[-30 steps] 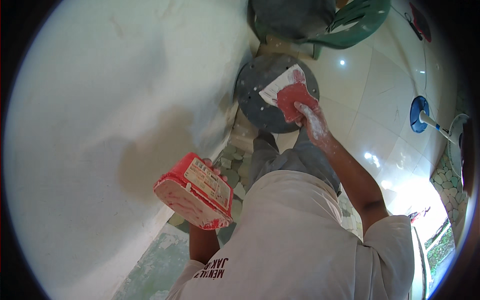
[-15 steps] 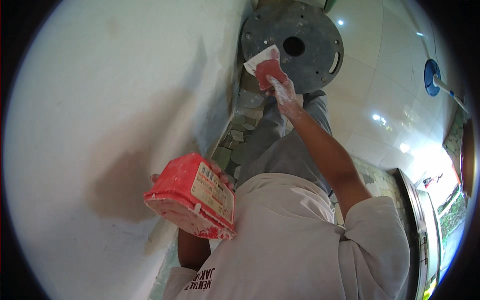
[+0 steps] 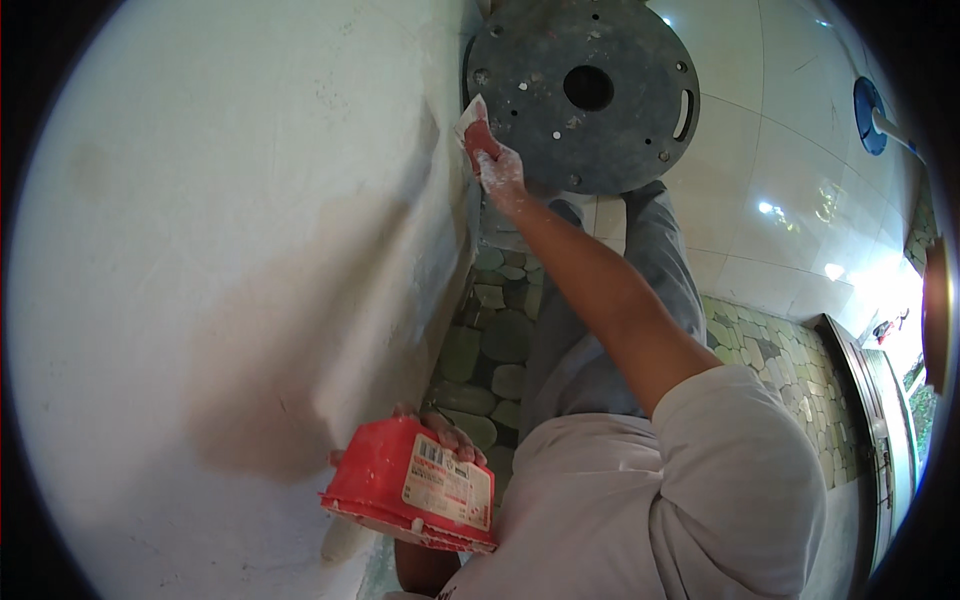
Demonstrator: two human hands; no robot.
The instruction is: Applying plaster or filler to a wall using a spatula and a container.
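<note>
Red putty-smeared plastic tub (image 3: 380, 460) with a pale label sits in my left hand (image 3: 450, 437) at lower left, its fingers wrapped round it. White powder coats my right hand (image 3: 500, 172), which grips a red scraper (image 3: 477, 135) with a white-smeared blade. That blade is at the white wall (image 3: 250, 140), along the left edge of a dark grey round top (image 3: 620, 120) with holes; whether it touches the wall I cannot tell.
Glossy tiles (image 3: 740, 170) cover the floor at right, with pebble-patterned stone (image 3: 475, 355) below. A blue round base (image 3: 866, 110) with a white pole stands at upper right. A doorway frame (image 3: 865, 420) is at lower right.
My right hand has moved left and up toward the wall, turning the scraper more upright. The tub has dropped lower, and more of the round top shows in view.
</note>
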